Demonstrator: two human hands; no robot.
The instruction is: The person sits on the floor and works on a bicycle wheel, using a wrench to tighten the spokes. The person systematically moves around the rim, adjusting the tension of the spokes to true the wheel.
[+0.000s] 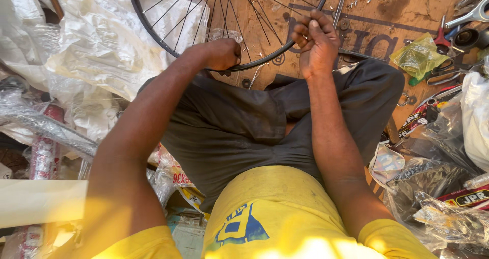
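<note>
Your bicycle wheel (229, 30) lies nearly flat on the brown board (402, 9), its rim curving across your knees.

The wheel runs past the board's far edge, spokes fanning toward you. White plastic sheeting (102, 40) lies at the board's left edge; pliers (442, 37), a green bag (418, 55) and scattered screws (356, 3) sit toward its right edge. Your left hand (223, 53) is closed around the rim; your right hand (317, 42) pinches narrowly at a spoke just above the rim.
</note>
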